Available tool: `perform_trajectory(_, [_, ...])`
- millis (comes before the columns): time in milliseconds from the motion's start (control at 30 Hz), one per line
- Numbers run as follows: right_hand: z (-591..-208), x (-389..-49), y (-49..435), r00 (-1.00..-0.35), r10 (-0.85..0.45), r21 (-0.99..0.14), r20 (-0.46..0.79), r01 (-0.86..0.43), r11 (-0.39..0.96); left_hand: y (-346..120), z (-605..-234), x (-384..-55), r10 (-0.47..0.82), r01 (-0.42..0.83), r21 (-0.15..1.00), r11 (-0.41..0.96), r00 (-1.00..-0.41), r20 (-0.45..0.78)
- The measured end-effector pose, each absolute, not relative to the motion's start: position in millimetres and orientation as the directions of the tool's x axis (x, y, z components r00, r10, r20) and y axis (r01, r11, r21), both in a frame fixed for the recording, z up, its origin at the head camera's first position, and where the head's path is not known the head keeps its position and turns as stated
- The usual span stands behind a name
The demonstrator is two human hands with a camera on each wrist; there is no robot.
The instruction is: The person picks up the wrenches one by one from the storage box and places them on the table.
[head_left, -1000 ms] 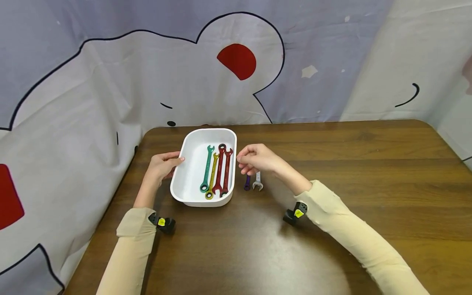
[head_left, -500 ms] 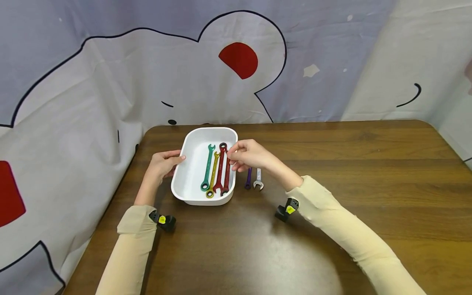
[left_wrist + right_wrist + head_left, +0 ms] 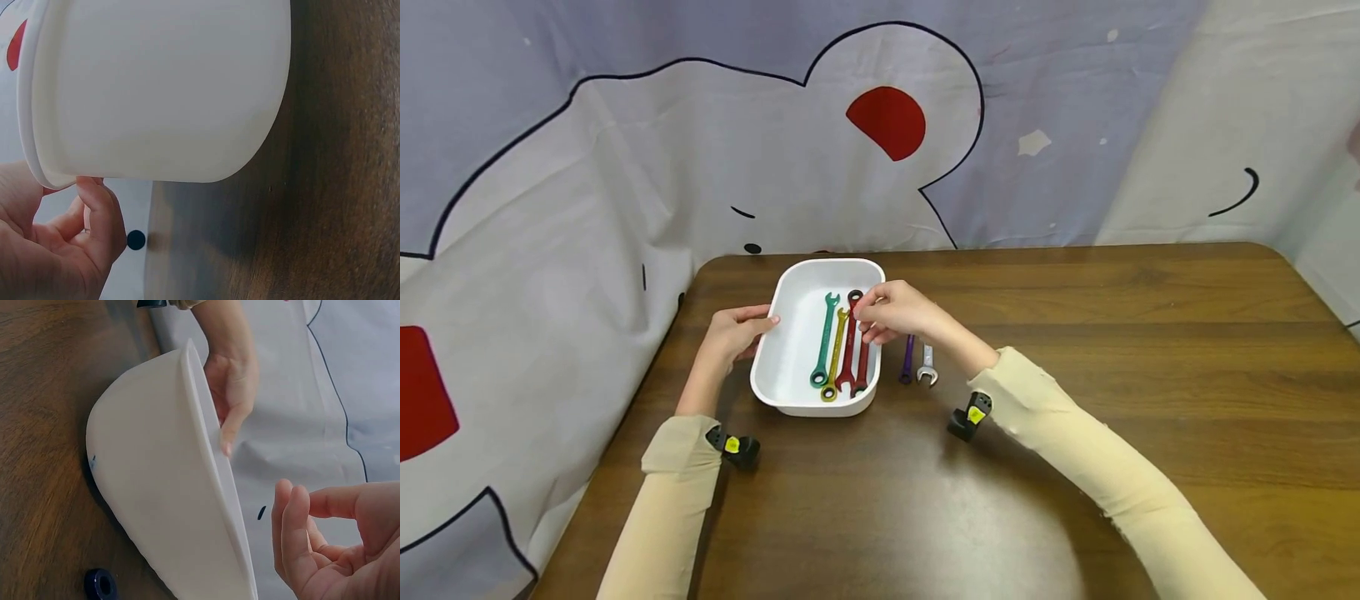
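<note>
My left hand (image 3: 735, 337) grips the left rim of a white plastic tray (image 3: 775, 367), thumb over the edge and fingers beneath, as the left wrist view also shows. Inside the tray lie a green combination wrench (image 3: 825, 342), a yellow wrench (image 3: 835, 354) and two red wrenches, one longer red wrench (image 3: 848, 350) beside a second red wrench (image 3: 861, 367). Over the tray's right side hovers my right hand (image 3: 895, 312), thumb and fingertips close together, with nothing visible between them. It hides the upper part of the rightmost red wrench.
On the wooden table (image 3: 1075, 350), just right of the tray, lie a purple wrench (image 3: 907, 362) and a silver wrench (image 3: 927, 367), partly under my right hand in the head view. A printed curtain (image 3: 1037, 192) hangs behind the table's far edge.
My right hand has moved left, from beside the tray's right rim to over the red wrenches. More of the purple and silver wrenches shows. My left hand keeps its grip.
</note>
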State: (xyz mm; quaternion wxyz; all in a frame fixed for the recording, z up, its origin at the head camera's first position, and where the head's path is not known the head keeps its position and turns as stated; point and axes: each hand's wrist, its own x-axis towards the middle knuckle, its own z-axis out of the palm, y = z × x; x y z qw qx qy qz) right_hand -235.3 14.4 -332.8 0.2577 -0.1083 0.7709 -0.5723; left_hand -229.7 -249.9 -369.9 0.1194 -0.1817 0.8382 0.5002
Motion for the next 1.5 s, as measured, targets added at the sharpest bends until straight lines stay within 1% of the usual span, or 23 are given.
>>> perform_trajectory(167, [-337.0, -239.2, 7.6, -0.837, -0.469, -0.938, -0.281, 0.138, 0.317, -249.3, -370.8, -230.5, -0.189, -0.427, 0.795, 0.43, -0.904, -0.383])
perform_trajectory(400, [-338.5, -244.6, -1.2, -0.832, -0.468, -0.928, -0.299, 0.14, 0.345, -249.3, -370.9, -231.4, -0.192, -0.43, 0.795, 0.428, -0.903, -0.385])
perform_trajectory(600, [-338.5, -249.8, -7.6, -0.816, -0.494, -0.914, -0.3, 0.098, 0.393, -250.1, -371.2, -231.2, -0.192, -0.426, 0.791, 0.439, -0.904, -0.381])
perform_trajectory(800, [-340.9, -254.4, -11.9, -0.808, -0.502, -0.9, -0.308, 0.076, 0.429, -249.8, -373.4, -231.6, -0.188, -0.424, 0.807, 0.412, -0.906, -0.38])
perform_trajectory(1067, [-343.0, -258.1, -18.2, -0.818, -0.507, -0.882, -0.272, 0.002, 0.471, -250.4, -374.0, -231.1, -0.195, -0.425, 0.815, 0.393, -0.905, -0.378])
perform_trajectory(1167, [-346.0, -261.4, -21.4, -0.821, -0.501, -0.881, -0.274, 0.005, 0.474, -251.0, -374.6, -231.0, -0.195, -0.421, 0.816, 0.396, -0.907, -0.373])
perform_trajectory(1367, [-351.8, -267.2, -27.7, -0.816, -0.481, -0.867, -0.319, 0.047, 0.495, -252.2, -377.5, -230.2, -0.198, -0.43, 0.815, 0.389, -0.903, -0.382])
perform_trajectory(1500, [-350.9, -268.4, -31.9, -0.812, -0.485, -0.859, -0.325, 0.039, 0.51, -252.8, -377.1, -230.0, -0.2, -0.421, 0.82, 0.389, -0.907, -0.371])
